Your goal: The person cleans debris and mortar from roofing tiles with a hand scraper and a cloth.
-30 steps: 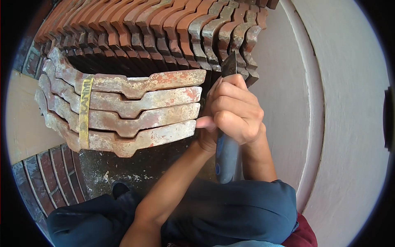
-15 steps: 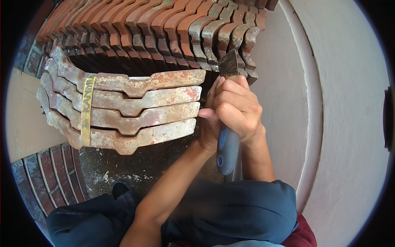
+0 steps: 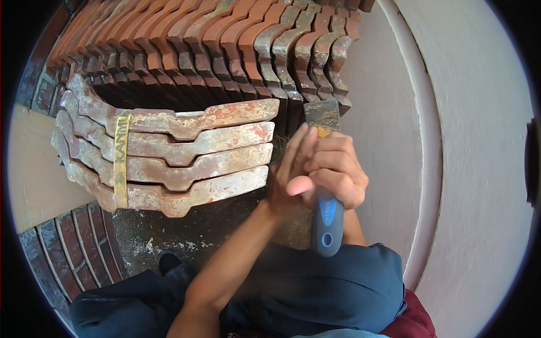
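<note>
A putty-knife-style scraper (image 3: 328, 225) with a grey and blue handle and a worn, dirty blade is in my right hand (image 3: 339, 169). Its fingers wrap round the handle, with the blade pointing away from me. My left hand (image 3: 284, 183) is just left of it, partly hidden, its fingers stretched up with the tips right at the base of the blade. Beside my left hand lies a bundle of weathered clay roof tiles (image 3: 191, 152), held by a yellow strap (image 3: 120, 160) with dark lettering.
A long row of reddish clay tiles (image 3: 191, 42) stands on edge at the back. A pale wall (image 3: 479, 141) curves along the right. At left are a beige board (image 3: 45, 163) and brick paving (image 3: 79, 242). My bent legs (image 3: 315, 287) fill the front, above a stained dark floor (image 3: 225, 225).
Both hands have moved slightly toward me with the scraper. Its blade has turned to show its flat face, and my left fingers have shifted up to the blade's base.
</note>
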{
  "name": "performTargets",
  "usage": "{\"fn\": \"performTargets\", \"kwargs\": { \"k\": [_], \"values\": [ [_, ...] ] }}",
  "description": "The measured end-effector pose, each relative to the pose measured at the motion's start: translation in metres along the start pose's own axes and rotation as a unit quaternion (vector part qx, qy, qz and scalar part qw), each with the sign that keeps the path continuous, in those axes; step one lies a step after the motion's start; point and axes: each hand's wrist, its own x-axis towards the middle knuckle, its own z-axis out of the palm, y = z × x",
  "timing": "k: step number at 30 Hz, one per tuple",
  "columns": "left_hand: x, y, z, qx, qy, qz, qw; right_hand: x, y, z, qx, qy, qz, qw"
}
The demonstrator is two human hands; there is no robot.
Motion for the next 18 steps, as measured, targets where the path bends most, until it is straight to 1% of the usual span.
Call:
{"fn": "performTargets", "kwargs": {
  "k": [1,3,5,9,10,13,16,18],
  "values": [
    [-0.002,0.002,-0.005,-0.009,-0.015,-0.031,0.999,-0.004,0.001,0.0,0.004,-0.011,0.006,1.0],
    [-0.003,-0.016,0.008,0.004,0.039,0.021,0.999,-0.001,0.001,0.004,-0.003,-0.025,-0.013,1.0],
    [-0.011,-0.02,0.005,-0.037,0.01,-0.006,0.999,0.005,0.001,0.009,-0.018,-0.041,-0.025,0.999],
    [-0.016,-0.026,0.002,-0.073,-0.029,-0.045,0.996,0.013,-0.007,0.014,-0.025,-0.063,0.025,0.997],
    [-0.016,-0.026,0.001,-0.076,-0.037,-0.054,0.995,0.012,-0.005,0.014,-0.027,-0.066,0.019,0.997],
    [-0.006,-0.021,-0.001,-0.13,-0.037,-0.107,0.985,0.008,0.007,0.015,-0.03,-0.073,0.007,0.997],
    [-0.014,-0.029,-0.002,-0.185,-0.06,-0.206,0.959,0.009,0.008,0.014,-0.032,-0.069,-0.004,0.997],
    [-0.005,-0.004,-0.012,-0.074,-0.023,-0.183,0.98,0.004,0.004,0.002,-0.037,-0.054,0.0,0.998]
  ]
}}
